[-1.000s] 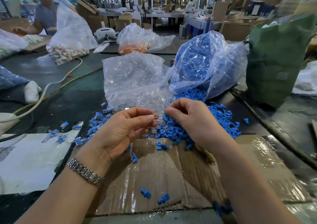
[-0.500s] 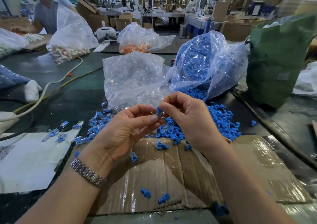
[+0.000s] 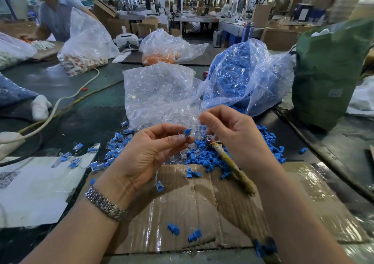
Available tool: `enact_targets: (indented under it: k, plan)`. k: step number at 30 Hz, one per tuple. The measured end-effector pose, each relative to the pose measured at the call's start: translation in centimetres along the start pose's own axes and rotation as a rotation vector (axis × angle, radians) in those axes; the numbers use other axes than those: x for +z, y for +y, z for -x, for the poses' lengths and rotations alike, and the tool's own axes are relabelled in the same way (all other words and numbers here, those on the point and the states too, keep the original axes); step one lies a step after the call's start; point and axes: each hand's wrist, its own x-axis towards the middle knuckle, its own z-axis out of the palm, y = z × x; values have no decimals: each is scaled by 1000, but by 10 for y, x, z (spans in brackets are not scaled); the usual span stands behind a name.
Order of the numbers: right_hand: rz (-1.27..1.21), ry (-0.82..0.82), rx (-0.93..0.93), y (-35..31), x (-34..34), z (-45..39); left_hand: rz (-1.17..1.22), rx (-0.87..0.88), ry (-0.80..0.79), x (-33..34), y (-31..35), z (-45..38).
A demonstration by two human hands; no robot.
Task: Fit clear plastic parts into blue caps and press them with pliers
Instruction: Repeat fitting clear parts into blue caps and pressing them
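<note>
Pinched between left thumb and forefinger, a blue cap (image 3: 187,132) sat raised above the cardboard sheet (image 3: 188,209). Left hand (image 3: 149,154) was palm-up, wrist bent back, watch bracelet (image 3: 104,204) showing. Right hand (image 3: 235,136) had fingers curled round the pliers (image 3: 232,166), whose wrapped handle slanted down beside the loose blue caps (image 3: 204,158).

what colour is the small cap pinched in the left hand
Blue cap, clearest in the head view.
</note>
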Motion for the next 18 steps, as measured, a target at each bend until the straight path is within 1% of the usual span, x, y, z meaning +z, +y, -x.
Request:
enact_targets:
  k: [1, 2, 3, 4, 6, 8, 11, 13, 16, 18]
  plan:
    - [114, 43, 42, 4, -5, -2, 5, 2, -3, 0, 0, 0]
    - [298, 68, 107, 10, -11, -4, 8, 5, -9, -1, 1, 0]
    - [505, 48, 198, 16, -16, -4, 9, 10, -13, -2, 1, 0]
    - [681, -10, 310, 20, -20, -3, 10, 16, -14, -2, 1, 0]
    - [923, -151, 492, 28, -22, -1, 13, 24, -13, -4, 0, -1]
    - [1047, -220, 546, 31, -20, -1, 20, 27, -16, -5, 0, -2]
    - [1080, -200, 514, 32, -17, -3, 36, 34, -24, -6, 0, -3]
    - [1048, -178, 489, 31, -18, -3, 55, 38, -14, -7, 1, -4]
    - [890, -134, 454, 26, -20, -3, 90, 52, 40, -8, 2, -5]
    - [688, -119, 424, 17, -22, -3, 114, 73, 67, -10, 2, -7]
